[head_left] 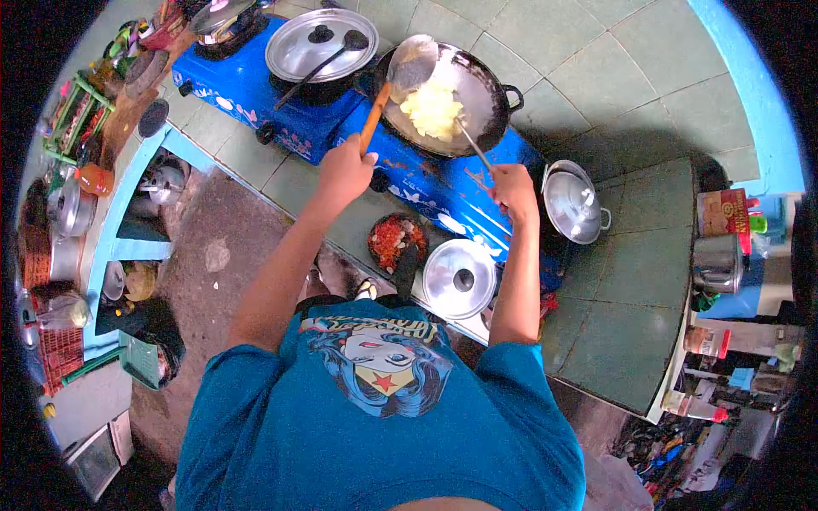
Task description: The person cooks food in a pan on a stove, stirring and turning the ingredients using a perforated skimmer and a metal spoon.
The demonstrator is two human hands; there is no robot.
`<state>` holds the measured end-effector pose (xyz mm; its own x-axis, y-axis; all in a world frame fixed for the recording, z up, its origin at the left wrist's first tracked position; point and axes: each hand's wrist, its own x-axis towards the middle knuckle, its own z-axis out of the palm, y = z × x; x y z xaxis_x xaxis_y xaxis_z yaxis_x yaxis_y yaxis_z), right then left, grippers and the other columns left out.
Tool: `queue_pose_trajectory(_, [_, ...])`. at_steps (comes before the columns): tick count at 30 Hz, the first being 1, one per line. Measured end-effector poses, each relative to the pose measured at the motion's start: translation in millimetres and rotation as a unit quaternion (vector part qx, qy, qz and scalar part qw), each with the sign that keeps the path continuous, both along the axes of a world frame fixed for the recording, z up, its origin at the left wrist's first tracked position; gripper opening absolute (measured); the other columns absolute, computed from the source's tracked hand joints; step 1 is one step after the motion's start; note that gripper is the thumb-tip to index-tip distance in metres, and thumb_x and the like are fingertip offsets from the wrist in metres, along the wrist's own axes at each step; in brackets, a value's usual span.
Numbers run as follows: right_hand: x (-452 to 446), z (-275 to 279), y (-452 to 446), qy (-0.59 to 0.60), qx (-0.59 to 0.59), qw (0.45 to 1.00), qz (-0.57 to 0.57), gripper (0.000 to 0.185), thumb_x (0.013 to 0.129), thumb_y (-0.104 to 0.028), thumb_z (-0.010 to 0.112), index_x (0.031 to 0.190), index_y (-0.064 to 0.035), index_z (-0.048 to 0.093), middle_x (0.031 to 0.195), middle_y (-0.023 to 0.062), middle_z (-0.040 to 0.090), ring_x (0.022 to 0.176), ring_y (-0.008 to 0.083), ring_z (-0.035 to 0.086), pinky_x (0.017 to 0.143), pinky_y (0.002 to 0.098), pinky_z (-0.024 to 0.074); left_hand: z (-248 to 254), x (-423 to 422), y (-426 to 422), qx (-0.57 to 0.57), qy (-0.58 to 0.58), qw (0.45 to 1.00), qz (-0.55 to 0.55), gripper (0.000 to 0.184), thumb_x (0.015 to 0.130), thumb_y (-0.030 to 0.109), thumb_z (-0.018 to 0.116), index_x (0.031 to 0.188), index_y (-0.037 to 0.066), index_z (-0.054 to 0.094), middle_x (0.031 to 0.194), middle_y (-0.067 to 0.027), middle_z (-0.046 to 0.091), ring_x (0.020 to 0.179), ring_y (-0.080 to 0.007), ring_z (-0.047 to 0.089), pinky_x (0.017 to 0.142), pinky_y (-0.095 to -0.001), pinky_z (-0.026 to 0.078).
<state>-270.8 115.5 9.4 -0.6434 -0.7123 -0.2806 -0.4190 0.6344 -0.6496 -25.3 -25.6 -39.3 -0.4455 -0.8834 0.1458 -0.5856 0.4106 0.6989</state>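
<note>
My left hand [346, 172] is closed round the wooden handle of a skimmer [413, 63], whose round metal head is over the back left of a dark wok [490, 106]. My right hand [513, 192] grips the thin metal handle of a utensil [475, 145], its far end in or behind the food. Pale yellow food [433, 111] lies in a heap inside the wok, near its middle. Beneath the wok is a blue stove [434, 181]. What the food is, I cannot tell.
A lidded pot [294, 51] with a black ladle across it stands left of the wok. Nearer me are a bowl of red chopped food [394, 238] and a metal lid [459, 278]. To the right sits a metal pan [573, 204] on the tiled counter [613, 341].
</note>
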Motion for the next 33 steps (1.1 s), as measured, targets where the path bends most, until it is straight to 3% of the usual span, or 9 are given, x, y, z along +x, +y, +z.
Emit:
queue_pose_trajectory(3, [2, -7, 5, -0.101, -0.037, 0.994, -0.028, 0.022, 0.087, -0.020, 0.052, 0.092, -0.0047, 0.066, 0.050, 0.0014, 0.051, 0.034, 0.0066, 0.040, 0.031, 0.0230, 0.0276, -3, -1, -3, 0.141, 0.030, 0.989, -0.021, 0.022, 0.080, 0.018, 0.062, 0.087, 0.000, 0.051, 0.070, -0.0172, 0.061, 0.061, -0.0350, 0.060, 0.056, -0.0427, 0.047])
queue_pose_trajectory(5, [7, 3, 12, -0.102, -0.042, 0.993, -0.033, 0.023, 0.087, -0.021, 0.051, 0.091, -0.0032, 0.066, 0.049, 0.0027, 0.051, 0.035, 0.0077, 0.041, 0.031, 0.0245, 0.0302, 18, 5, 5, 0.256, 0.107, 0.961, -0.003, 0.020, 0.081, 0.018, 0.062, 0.081, 0.001, 0.050, 0.065, -0.0098, 0.058, 0.050, -0.0221, 0.056, 0.047, -0.0354, 0.044])
queue_pose_trajectory(11, [3, 12, 40, -0.042, -0.043, 0.998, -0.020, 0.026, 0.085, -0.020, 0.055, 0.103, -0.0043, 0.065, 0.054, 0.0073, 0.056, 0.038, 0.0104, 0.047, 0.038, 0.0270, 0.0366, 40, 30, 14, 0.277, 0.133, 0.951, -0.037, 0.017, 0.082, 0.016, 0.060, 0.081, 0.003, 0.048, 0.061, -0.0025, 0.052, 0.047, -0.0103, 0.048, 0.043, -0.0288, 0.038])
queue_pose_trajectory(18, [15, 39, 64, 0.174, -0.049, 0.983, 0.031, 0.026, 0.080, -0.020, 0.059, 0.103, -0.0109, 0.066, 0.073, 0.0159, 0.065, 0.063, 0.0257, 0.065, 0.061, 0.0355, 0.0488, 52, 55, 29, 0.237, 0.120, 0.963, -0.047, 0.017, 0.081, 0.014, 0.058, 0.092, 0.002, 0.052, 0.065, -0.0041, 0.053, 0.056, -0.0124, 0.050, 0.054, -0.0295, 0.041])
queue_pose_trajectory(21, [21, 63, 73, 0.177, -0.008, 0.984, 0.008, 0.026, 0.080, -0.022, 0.060, 0.103, -0.0123, 0.066, 0.081, 0.0170, 0.065, 0.072, 0.0298, 0.065, 0.067, 0.0371, 0.0493, 57, 63, 36, 0.112, 0.088, 0.989, -0.051, 0.025, 0.081, 0.015, 0.058, 0.101, 0.001, 0.052, 0.069, -0.0072, 0.054, 0.063, -0.0155, 0.052, 0.059, -0.0315, 0.041])
queue_pose_trajectory(22, [20, 62, 79, 0.245, -0.065, 0.967, 0.035, 0.027, 0.079, -0.013, 0.062, 0.105, -0.0127, 0.066, 0.066, 0.0106, 0.064, 0.057, 0.0112, 0.057, 0.056, 0.0285, 0.0447, 64, 67, 39, 0.135, 0.107, 0.984, -0.051, 0.028, 0.081, 0.015, 0.059, 0.104, 0.001, 0.052, 0.071, -0.0089, 0.054, 0.065, -0.0174, 0.052, 0.061, -0.0324, 0.041])
queue_pose_trajectory(23, [23, 68, 81, 0.246, -0.065, 0.967, 0.035, 0.027, 0.079, -0.013, 0.062, 0.105, -0.0127, 0.066, 0.066, 0.0106, 0.064, 0.057, 0.0112, 0.057, 0.056, 0.0285, 0.0447, 69, 69, 41, 0.157, 0.125, 0.978, -0.051, 0.031, 0.081, 0.015, 0.059, 0.107, 0.001, 0.052, 0.072, -0.0106, 0.054, 0.066, -0.0193, 0.052, 0.062, -0.0332, 0.041])
queue_pose_trajectory(25, [32, 91, 84, 0.246, -0.003, 0.969, 0.029, 0.025, 0.079, -0.024, 0.061, 0.102, -0.0170, 0.067, 0.085, 0.0151, 0.065, 0.076, 0.0315, 0.064, 0.069, 0.0390, 0.0494, 74, 73, 44, 0.149, 0.109, 0.982, -0.049, 0.032, 0.081, 0.015, 0.059, 0.108, 0.001, 0.051, 0.074, -0.0114, 0.055, 0.067, -0.0204, 0.053, 0.063, -0.0336, 0.042])
queue_pose_trajectory(33, [35, 43, 57, 0.317, 0.018, 0.948, 0.006, 0.024, 0.079, -0.024, 0.061, 0.101, -0.0222, 0.067, 0.077, 0.0175, 0.064, 0.071, 0.0355, 0.062, 0.065, 0.0429, 0.0503, 65, 74, 41, 0.095, 0.072, 0.991, -0.053, 0.037, 0.081, 0.018, 0.060, 0.113, 0.002, 0.051, 0.084, -0.0171, 0.059, 0.072, -0.0292, 0.056, 0.068, -0.0363, 0.043])
